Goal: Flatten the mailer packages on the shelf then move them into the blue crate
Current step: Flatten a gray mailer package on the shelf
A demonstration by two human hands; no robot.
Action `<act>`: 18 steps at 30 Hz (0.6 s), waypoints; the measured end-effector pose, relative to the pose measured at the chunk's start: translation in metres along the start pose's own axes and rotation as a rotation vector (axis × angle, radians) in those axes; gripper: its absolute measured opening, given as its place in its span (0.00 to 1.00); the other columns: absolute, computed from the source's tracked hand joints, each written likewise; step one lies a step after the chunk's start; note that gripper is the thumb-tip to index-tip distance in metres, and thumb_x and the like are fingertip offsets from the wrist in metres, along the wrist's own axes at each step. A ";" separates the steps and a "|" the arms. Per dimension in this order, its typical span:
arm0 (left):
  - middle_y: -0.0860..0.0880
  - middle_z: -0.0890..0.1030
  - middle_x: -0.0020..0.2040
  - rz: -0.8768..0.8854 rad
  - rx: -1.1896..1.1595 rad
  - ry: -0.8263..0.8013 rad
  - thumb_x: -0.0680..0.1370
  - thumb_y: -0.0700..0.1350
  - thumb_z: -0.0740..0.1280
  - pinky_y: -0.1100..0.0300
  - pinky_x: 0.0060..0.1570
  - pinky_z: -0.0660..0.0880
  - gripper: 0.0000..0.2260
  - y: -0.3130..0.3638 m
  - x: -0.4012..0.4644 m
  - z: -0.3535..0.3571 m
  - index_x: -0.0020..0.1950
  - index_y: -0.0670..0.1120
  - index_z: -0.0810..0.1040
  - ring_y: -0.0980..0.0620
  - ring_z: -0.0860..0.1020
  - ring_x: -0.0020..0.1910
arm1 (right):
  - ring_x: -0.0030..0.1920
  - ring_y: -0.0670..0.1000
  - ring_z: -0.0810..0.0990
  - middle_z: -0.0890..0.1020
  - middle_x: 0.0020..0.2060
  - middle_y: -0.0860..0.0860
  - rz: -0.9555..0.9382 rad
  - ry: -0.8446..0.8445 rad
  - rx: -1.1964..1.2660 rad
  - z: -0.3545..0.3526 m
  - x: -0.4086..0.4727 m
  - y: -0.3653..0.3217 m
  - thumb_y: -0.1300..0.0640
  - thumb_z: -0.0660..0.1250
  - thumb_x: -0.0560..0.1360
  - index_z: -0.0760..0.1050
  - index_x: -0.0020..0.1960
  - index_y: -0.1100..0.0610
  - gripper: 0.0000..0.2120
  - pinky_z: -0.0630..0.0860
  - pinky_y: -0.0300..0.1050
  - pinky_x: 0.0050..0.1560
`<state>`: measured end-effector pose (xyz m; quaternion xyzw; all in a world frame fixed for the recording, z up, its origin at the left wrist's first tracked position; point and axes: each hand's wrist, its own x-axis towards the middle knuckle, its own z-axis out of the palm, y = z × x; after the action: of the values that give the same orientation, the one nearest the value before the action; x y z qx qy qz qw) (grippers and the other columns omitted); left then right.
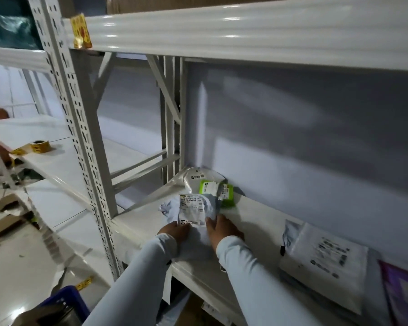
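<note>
1. A pale grey crumpled plastic mailer package (pixel 193 215) with a white printed label lies on the white metal shelf (pixel 257 222), close to the front edge and left of the shelf's middle. Its long axis runs from the front edge toward the back wall, with the label's lower end nearest the person.
2. The left hand (pixel 174 230) lies palm down on the near left part of this mailer, fingers extended forward and flat. It is wide, not gripping.
3. The right hand (pixel 222 229) lies palm down on the near right part, fingers pointing forward and slightly left. It is likewise wide, pressing rather than holding.
4. Both forearms, in light sleeves, reach up from the lower edge of the view and converge on the mailer.
5. Behind it, a bright green mailer with a white label (pixel 218 190) lies near the back wall; a clear bagged parcel (pixel 193 176) sits in the rear corner.
6. To the right on the same shelf, a flat white mailer stack (pixel 323 260) rests, well apart from the hands.
7. A blue plastic crate (pixel 68 300) stands on the floor at lower left; only a corner shows.
</note>
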<state>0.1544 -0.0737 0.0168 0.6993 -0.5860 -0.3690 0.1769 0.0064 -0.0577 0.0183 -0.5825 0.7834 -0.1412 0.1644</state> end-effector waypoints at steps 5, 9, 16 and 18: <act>0.38 0.74 0.67 0.052 0.073 -0.084 0.82 0.57 0.51 0.59 0.62 0.65 0.25 0.032 0.002 0.032 0.68 0.41 0.73 0.43 0.72 0.66 | 0.58 0.56 0.79 0.81 0.56 0.55 0.180 0.157 0.021 -0.030 -0.012 0.048 0.36 0.46 0.78 0.72 0.63 0.52 0.27 0.69 0.51 0.61; 0.38 0.68 0.71 0.048 0.215 -0.108 0.84 0.53 0.48 0.56 0.68 0.63 0.25 0.055 0.008 0.066 0.73 0.38 0.65 0.43 0.68 0.70 | 0.59 0.56 0.78 0.80 0.57 0.56 0.336 0.216 0.116 -0.045 -0.013 0.097 0.37 0.44 0.78 0.76 0.60 0.53 0.30 0.72 0.49 0.60; 0.41 0.62 0.75 0.007 0.002 -0.166 0.85 0.43 0.48 0.61 0.68 0.56 0.20 0.087 0.002 0.109 0.76 0.39 0.57 0.45 0.62 0.73 | 0.58 0.59 0.78 0.79 0.58 0.61 0.452 0.142 0.239 -0.046 -0.020 0.146 0.44 0.47 0.81 0.77 0.59 0.58 0.26 0.71 0.46 0.58; 0.41 0.61 0.75 0.043 0.051 -0.200 0.85 0.41 0.47 0.62 0.67 0.54 0.19 0.084 0.003 0.115 0.76 0.39 0.56 0.46 0.61 0.74 | 0.59 0.60 0.77 0.78 0.59 0.61 0.470 0.153 0.259 -0.044 -0.021 0.149 0.46 0.47 0.82 0.76 0.60 0.58 0.25 0.70 0.46 0.59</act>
<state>0.0134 -0.0761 -0.0031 0.6507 -0.6246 -0.4181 0.1077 -0.1355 0.0060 -0.0013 -0.3463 0.8827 -0.2417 0.2061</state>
